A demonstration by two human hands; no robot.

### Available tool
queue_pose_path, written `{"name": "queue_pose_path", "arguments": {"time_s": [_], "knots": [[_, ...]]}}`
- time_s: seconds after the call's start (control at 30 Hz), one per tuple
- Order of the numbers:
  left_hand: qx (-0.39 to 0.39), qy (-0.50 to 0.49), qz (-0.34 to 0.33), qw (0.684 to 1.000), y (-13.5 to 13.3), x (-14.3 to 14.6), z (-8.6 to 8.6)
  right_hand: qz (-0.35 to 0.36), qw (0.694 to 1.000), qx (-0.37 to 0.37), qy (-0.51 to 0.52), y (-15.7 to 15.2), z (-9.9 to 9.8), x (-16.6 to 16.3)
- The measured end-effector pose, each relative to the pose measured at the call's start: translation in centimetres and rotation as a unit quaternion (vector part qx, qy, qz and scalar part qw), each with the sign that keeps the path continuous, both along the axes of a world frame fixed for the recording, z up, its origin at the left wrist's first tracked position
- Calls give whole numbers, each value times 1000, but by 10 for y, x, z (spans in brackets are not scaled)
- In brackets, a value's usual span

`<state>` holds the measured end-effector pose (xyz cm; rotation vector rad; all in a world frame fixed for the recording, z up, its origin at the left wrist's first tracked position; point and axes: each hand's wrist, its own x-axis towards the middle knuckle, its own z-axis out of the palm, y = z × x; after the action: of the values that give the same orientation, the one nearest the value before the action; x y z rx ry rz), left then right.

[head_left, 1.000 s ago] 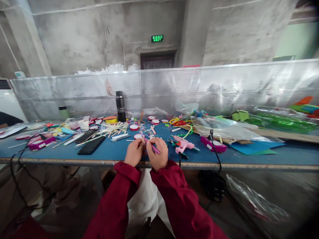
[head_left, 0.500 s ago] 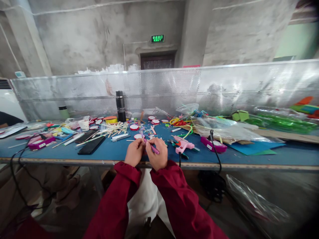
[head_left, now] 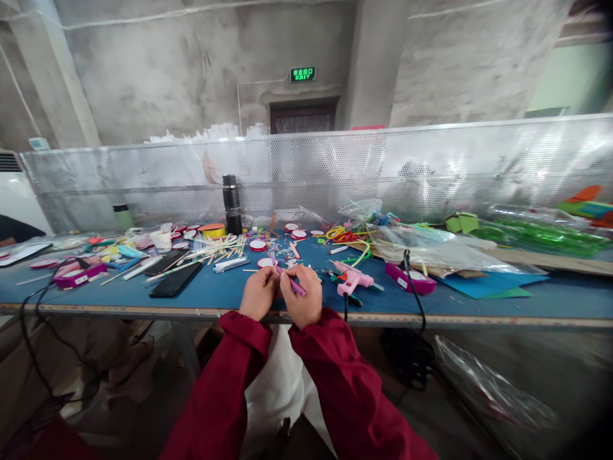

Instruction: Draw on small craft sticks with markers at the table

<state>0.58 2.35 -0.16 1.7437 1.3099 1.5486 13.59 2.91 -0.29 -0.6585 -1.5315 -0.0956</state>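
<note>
My right hand [head_left: 306,295] is closed round a purple marker pen [head_left: 297,289], held slanting with its back end showing beneath the fingers. My left hand [head_left: 258,294] meets it at the front edge of the blue table, fingers pinched together. A small lilac strip [head_left: 273,258] sticks up just beyond the left fingertips; what the left hand pinches is mostly hidden. Behind the hands lies a round white disc with a red rim [head_left: 266,262]. A pink glue gun [head_left: 354,278] rests to the right of my right hand.
Left of the hands lie a black phone [head_left: 176,281], white markers [head_left: 232,264] and wooden sticks [head_left: 225,248]. A black thermos [head_left: 232,204] stands behind. On the right are a purple box with a cable [head_left: 410,279], plastic bags [head_left: 431,249] and blue paper [head_left: 488,284].
</note>
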Motion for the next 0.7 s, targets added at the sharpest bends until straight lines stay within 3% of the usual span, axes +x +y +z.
{"name": "queue_pose_path", "arguments": {"time_s": [0.7], "knots": [[-1,1,-3,1000,-2,1,1,0,1000,2,5,1,-1,0]]}}
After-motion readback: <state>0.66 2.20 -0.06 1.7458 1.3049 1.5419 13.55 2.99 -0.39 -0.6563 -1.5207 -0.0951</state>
